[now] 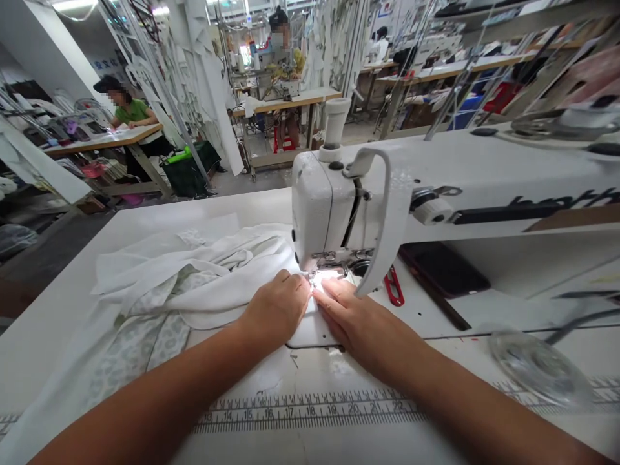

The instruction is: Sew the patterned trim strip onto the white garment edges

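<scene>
Arms (188, 381) over ruler (290, 413) 13–22; mach. (312, 206) logo (564, 199) blurred

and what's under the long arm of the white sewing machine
Under the white sewing machine's long arm, a flat, dark rectangular object and a long, narrow dark strip lie close together. The arm covers whatever lies farther back.

Sewing mach. (317, 206) on table (145, 223); fabric (227, 278) to L, same surface. Phone (448, 268) under mach. arm, R of tool (399, 297). Ruler strip (290, 413) across front. Other tables (314, 98) to rear.
</scene>
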`<state>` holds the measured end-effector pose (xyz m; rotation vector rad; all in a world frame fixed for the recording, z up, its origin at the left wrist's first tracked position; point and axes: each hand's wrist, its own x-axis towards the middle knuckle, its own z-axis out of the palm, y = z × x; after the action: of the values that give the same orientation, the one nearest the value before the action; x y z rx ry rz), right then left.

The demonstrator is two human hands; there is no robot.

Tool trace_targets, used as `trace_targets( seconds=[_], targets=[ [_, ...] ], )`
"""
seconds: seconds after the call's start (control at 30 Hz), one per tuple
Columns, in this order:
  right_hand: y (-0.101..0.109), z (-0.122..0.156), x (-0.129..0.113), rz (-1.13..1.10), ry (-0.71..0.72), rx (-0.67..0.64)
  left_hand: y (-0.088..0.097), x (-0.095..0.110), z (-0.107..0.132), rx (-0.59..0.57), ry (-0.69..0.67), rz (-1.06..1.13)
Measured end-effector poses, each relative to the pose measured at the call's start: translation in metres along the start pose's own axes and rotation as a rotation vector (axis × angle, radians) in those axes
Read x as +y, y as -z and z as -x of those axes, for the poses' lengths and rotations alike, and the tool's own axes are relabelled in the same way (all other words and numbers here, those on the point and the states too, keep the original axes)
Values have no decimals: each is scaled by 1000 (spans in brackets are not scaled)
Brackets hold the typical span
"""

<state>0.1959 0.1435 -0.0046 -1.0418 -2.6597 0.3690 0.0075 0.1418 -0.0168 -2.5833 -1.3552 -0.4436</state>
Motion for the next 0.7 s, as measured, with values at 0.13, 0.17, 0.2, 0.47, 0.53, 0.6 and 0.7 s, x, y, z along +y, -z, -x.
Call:
trace_targets(
  seconds=[0.13, 0.17, 0.2, 0.47, 0.53, 0.6, 0.7],
  targets=[
    [-2, 2, 0, -5, -9, -8, 1, 1, 0, -12, -8, 3],
    [-1, 3, 0, -11, -14, -12, 0, 2, 0, -7, -9, -5],
    [-1, 3, 0, -19, -20, -16, 0, 2, 0, 0, -9, -14],
    [8, 3, -2, -20, -7, 11, 2, 2, -1, 39, -30, -5],
    [8, 2, -2, -1, -12, 27, 3, 2, 0, 53, -8, 16],
    [9, 2, -2, 3, -14, 33, 2, 2, 0, 73, 11, 44],
    [9, 2, -2, -7, -12, 34, 0, 0, 0, 113, 8, 78]
  ],
)
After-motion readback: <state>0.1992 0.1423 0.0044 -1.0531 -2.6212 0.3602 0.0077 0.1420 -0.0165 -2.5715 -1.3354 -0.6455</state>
